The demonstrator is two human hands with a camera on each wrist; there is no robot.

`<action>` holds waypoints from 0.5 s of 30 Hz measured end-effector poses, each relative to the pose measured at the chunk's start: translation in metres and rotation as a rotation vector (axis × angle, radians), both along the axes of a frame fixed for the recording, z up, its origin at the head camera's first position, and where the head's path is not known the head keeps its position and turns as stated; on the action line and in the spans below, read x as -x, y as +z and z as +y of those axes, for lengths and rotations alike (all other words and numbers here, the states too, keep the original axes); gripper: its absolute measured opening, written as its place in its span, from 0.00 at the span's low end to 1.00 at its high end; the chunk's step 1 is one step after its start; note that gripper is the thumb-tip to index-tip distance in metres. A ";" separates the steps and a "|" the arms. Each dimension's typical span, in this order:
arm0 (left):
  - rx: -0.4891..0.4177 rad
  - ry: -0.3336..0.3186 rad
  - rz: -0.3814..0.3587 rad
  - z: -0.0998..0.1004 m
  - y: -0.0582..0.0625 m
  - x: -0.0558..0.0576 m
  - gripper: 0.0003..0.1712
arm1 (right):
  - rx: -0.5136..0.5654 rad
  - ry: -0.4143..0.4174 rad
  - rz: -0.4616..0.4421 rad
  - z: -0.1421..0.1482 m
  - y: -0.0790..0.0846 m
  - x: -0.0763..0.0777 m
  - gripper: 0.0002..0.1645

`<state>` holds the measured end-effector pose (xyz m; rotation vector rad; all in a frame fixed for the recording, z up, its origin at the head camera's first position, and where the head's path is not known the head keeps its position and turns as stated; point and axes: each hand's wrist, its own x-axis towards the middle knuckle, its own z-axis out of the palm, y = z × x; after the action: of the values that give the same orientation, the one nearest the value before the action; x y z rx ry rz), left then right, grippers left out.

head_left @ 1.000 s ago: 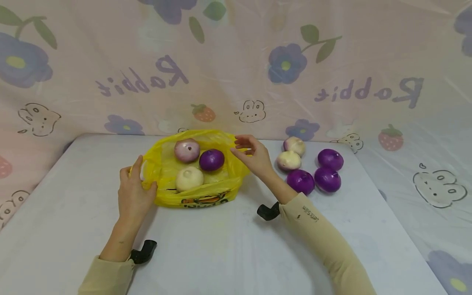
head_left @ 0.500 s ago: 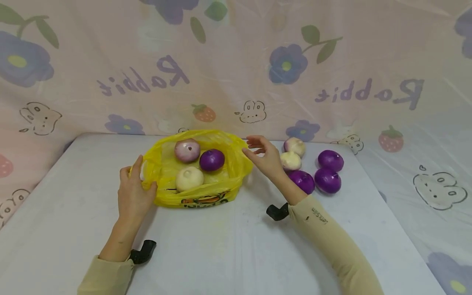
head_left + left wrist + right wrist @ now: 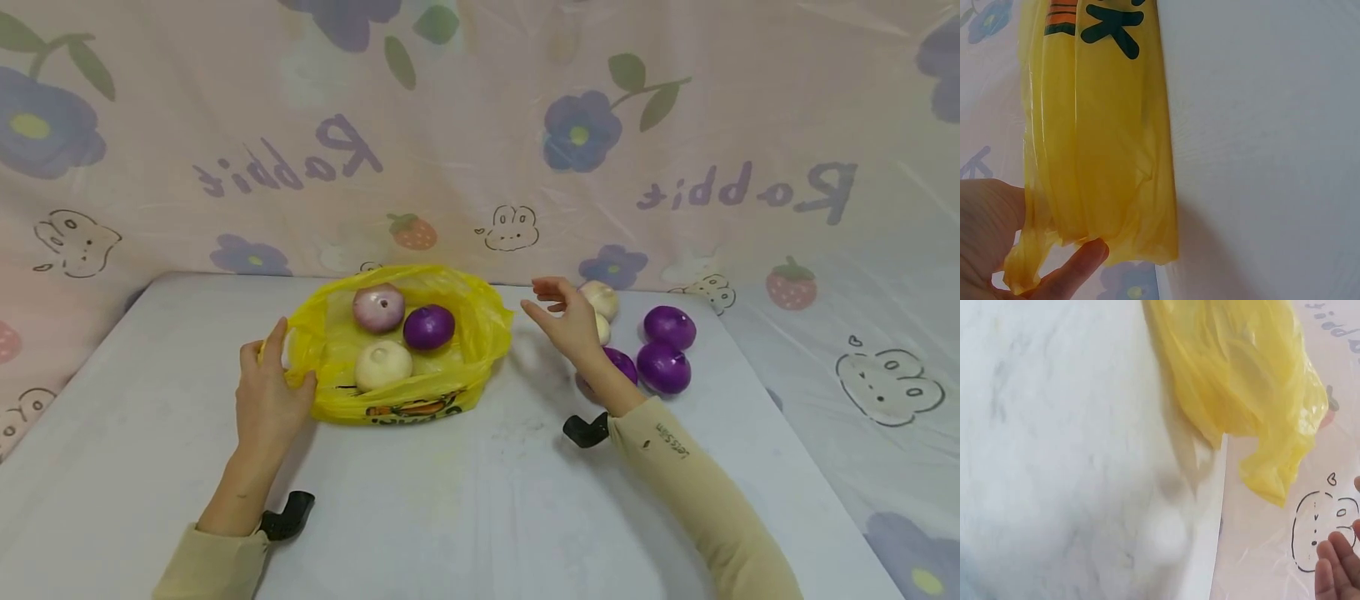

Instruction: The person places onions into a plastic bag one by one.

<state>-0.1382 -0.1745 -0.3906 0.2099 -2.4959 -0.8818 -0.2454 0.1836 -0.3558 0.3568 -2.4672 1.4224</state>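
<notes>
**Yellow bag (image 3: 333, 407): limp film, firm load**

Nearest: left hand (image 3: 273, 396) pinches the bag's left end between thumb and fingers. Bag sits on the bench (image 3: 420, 508), mouth gaping upward. Film looks thin, soft, rather slick; likely to slump, and perhaps tear, if tugged by one edge. Suggested hold: both ends together, or a palm under the base.

Inside, near to far: white onion (image 3: 383, 366), dark purple onion (image 3: 429, 327), pale purple onion (image 3: 378, 308). Round, apparently firm, the dark one glossy; likely modest in weight and apt to roll. Grasp each round its widest part.

Right hand (image 3: 564, 321) holds nothing: fingers loosely bent, thumb apart, well clear of the bag. Loose onions (image 3: 663, 367) lie to its right, some partly hidden behind the hand and forearm.

Views: left wrist shows the strip of film caught in the grip, hard to read from the head. Right wrist shows a crumpled tail of film, maybe a handle, hanging unheld. Only the head view shows the onions. Farthest: printed backdrop (image 3: 450, 167).
</notes>
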 end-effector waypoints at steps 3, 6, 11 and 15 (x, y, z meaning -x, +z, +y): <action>0.000 0.000 -0.002 -0.001 0.000 0.001 0.41 | -0.022 -0.026 -0.029 0.006 0.002 0.001 0.25; -0.002 0.000 -0.008 -0.001 0.000 0.001 0.41 | -0.035 -0.054 -0.089 0.013 0.003 0.003 0.27; 0.001 -0.006 -0.013 -0.001 0.001 0.002 0.42 | -0.037 -0.106 -0.170 0.026 0.004 0.006 0.28; 0.007 -0.003 -0.015 -0.001 0.001 0.001 0.42 | -0.062 -0.142 -0.189 0.036 0.003 0.008 0.28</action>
<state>-0.1394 -0.1758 -0.3900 0.2119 -2.5137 -0.8757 -0.2529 0.2191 -0.3524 0.0592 -2.6306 1.3817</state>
